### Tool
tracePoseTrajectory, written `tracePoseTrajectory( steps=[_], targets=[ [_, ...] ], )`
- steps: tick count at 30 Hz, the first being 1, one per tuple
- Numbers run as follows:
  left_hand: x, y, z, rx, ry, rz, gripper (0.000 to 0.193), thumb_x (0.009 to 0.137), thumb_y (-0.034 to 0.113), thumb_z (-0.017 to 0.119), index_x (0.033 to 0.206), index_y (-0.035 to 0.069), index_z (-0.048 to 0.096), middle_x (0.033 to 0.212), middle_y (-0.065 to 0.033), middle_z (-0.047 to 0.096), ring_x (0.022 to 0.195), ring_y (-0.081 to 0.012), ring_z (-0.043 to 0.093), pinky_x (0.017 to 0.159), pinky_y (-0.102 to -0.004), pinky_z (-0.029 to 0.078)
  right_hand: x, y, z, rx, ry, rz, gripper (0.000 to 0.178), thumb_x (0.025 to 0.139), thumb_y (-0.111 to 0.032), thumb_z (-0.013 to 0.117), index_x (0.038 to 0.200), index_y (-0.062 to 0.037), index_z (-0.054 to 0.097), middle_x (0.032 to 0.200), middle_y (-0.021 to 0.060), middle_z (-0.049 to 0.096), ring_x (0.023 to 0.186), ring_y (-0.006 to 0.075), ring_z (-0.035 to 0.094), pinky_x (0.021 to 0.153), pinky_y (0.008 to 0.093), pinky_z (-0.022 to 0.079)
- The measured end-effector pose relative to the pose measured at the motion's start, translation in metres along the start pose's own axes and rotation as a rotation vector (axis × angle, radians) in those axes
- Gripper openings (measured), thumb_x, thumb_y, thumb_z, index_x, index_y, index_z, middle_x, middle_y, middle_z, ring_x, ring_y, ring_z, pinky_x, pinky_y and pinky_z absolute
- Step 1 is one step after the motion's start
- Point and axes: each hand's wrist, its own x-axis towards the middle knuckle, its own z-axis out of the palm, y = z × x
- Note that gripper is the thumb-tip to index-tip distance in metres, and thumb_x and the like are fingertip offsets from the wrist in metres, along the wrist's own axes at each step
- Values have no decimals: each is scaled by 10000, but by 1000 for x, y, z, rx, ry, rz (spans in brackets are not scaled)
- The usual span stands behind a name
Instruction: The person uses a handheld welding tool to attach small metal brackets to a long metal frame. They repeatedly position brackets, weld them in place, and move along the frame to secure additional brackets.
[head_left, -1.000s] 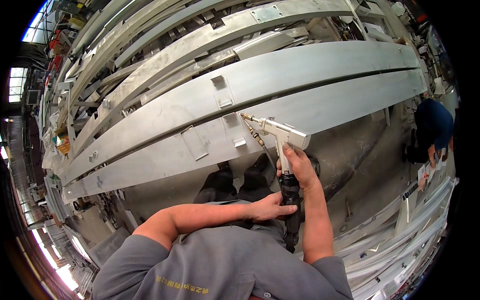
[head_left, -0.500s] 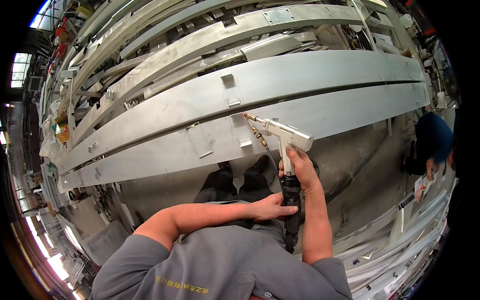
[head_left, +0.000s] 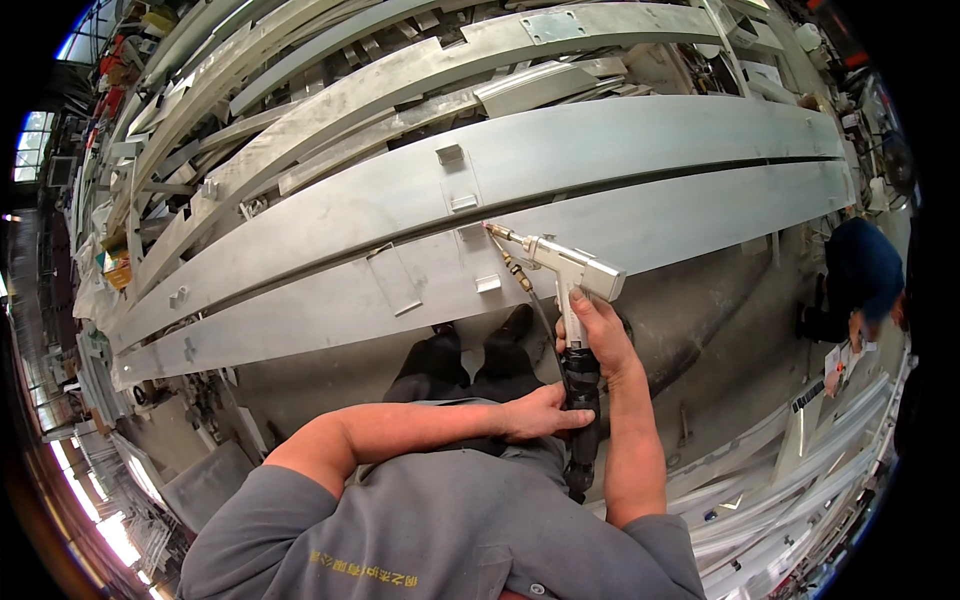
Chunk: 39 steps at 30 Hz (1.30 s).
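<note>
My right hand [head_left: 602,335] is wrapped round the grip of a silver handheld welding gun [head_left: 575,268], thumb near the top. Below the grip, my left hand [head_left: 545,411] closes on the gun's black-taped cable [head_left: 583,440], its thumb lying across the front. The gun's copper-coloured nozzle [head_left: 505,234] points left, its tip close to a small metal bracket [head_left: 471,232] on the near long metal panel [head_left: 680,212]. Whether the tip touches is hard to tell. Another small bracket [head_left: 487,284] stands near that panel's front edge. A thin hose [head_left: 515,272] runs beside the nozzle.
A second long panel [head_left: 640,135] lies beyond a dark gap, with brackets [head_left: 449,154] on it. Metal beams and offcuts [head_left: 400,105] are piled behind. At right a person in blue [head_left: 862,270] bends down. Shiny lengths of metal stock [head_left: 800,490] lie at lower right.
The panels and background have shifted slightly left in the picture. Both hands keep the same hold, and the nozzle stays beside the same bracket.
</note>
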Motion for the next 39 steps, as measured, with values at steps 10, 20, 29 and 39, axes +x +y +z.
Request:
tracePoseTrajectory(
  steps=[10, 20, 29, 39],
  targets=[
    [5, 2, 5, -12, 56, -17, 360, 1032, 228, 609, 1293, 34, 455, 1184, -22, 590, 1104, -126, 578, 976, -330, 512, 5, 2, -9, -48, -40, -12, 480, 1005, -500, 551, 1030, -22, 585, 714, 65, 613, 579, 146, 618, 545, 283, 498],
    [8, 2, 15, -73, 108, -25, 389, 1046, 204, 565, 1361, 45, 401, 1340, -80, 546, 1254, -210, 556, 1098, -435, 475, 7, 5, -17, -34, -68, -12, 492, 996, -539, 561, 1007, -47, 578, 737, 62, 605, 596, 146, 624, 549, 284, 511],
    [10, -4, 20, -105, 115, -23, 409, 1038, 206, 584, 1355, 28, 396, 1281, -66, 551, 1223, -197, 563, 1092, -415, 471, 0, 14, -22, 8, -64, 0, 463, 1008, -489, 555, 1050, -28, 578, 740, 61, 608, 589, 145, 618, 544, 288, 506],
    [23, -40, 37, -109, 24, -412, 258, 987, 333, 677, 1132, 120, 656, 1073, 48, 664, 976, -87, 605, 830, -285, 510, -69, 59, -38, 94, 38, -1, 438, 997, -429, 606, 1103, -4, 589, 743, 65, 620, 594, 154, 617, 542, 300, 494]
  ],
)
